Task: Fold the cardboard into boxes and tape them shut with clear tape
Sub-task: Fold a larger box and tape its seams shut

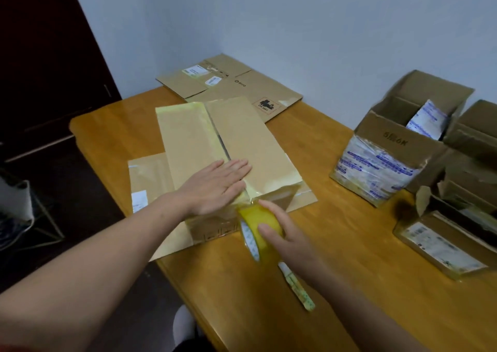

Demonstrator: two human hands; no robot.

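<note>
Works at a cardboard box (pixel 242 136) in the middle of the wooden table (pixel 349 257), both top flaps down, seam (pixel 223 143) running lengthwise away from the body and leaning a little left. Presses the left hand (pixel 215 187) flat across the near end of that seam, fingers straight and slightly spread, palm on both flaps (nothing grasped, only weight). Grips the tape roll (pixel 255 217) in the right hand (pixel 285 233), fingers curled over its outer face, thumb hidden, roll on edge against the box's near edge, right at the seam's end. Probably calls for a pull straight up the seam, away from the body and past the left hand. Cannot tell whether tape is stuck down yet.
</note>
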